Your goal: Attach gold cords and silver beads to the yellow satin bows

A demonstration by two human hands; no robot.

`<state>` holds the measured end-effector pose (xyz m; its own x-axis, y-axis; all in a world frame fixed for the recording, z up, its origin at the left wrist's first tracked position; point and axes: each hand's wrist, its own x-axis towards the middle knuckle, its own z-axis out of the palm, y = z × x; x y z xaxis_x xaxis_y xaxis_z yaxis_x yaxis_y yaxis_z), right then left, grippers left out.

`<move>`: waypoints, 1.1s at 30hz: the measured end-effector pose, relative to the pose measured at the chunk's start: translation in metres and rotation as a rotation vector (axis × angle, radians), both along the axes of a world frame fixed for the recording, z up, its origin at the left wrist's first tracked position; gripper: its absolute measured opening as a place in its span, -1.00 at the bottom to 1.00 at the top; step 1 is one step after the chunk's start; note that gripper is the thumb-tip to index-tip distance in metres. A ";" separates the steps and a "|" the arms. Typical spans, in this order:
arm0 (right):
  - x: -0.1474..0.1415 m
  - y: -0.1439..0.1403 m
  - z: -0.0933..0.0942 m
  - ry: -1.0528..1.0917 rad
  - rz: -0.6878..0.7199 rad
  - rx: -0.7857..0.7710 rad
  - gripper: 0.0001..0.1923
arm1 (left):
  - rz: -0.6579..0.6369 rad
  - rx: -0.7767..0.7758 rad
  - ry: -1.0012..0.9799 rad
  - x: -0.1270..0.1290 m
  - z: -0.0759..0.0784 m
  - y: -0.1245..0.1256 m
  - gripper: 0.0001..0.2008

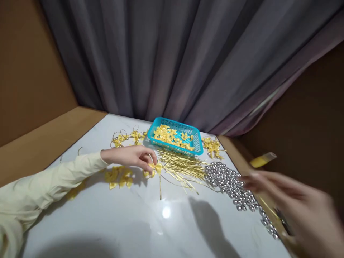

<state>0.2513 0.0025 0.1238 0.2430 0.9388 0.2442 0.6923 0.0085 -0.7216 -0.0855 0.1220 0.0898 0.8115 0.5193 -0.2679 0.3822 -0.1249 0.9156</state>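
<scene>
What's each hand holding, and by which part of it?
Left hand: a yellow bow, pinched at its picture-left side; exact grip partly hidden. Right hand: blurred by the silver beads, can't tell if it holds anything.

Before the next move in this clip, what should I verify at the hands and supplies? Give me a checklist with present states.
1. Left hand grips a yellow bow: ok.
2. Gold strip below the bow attached to it: cannot tell.
3. Right hand holds a bead: cannot tell, fingers blurred.
4. Silver beads gathered in one pile: not ok, some trail toward the near right.
5. More bows in the blue basket: ok.
</scene>
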 end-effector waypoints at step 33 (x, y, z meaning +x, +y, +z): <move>-0.030 0.013 -0.122 0.605 0.586 -0.657 -0.65 | 0.461 0.663 0.374 0.012 -0.074 -0.041 -0.77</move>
<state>0.2215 0.0152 0.0018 -0.3775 0.8522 -0.3623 0.2314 -0.2921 -0.9280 -0.0739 0.0813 0.0155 0.4030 0.9152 -0.0016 0.7847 -0.3446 0.5153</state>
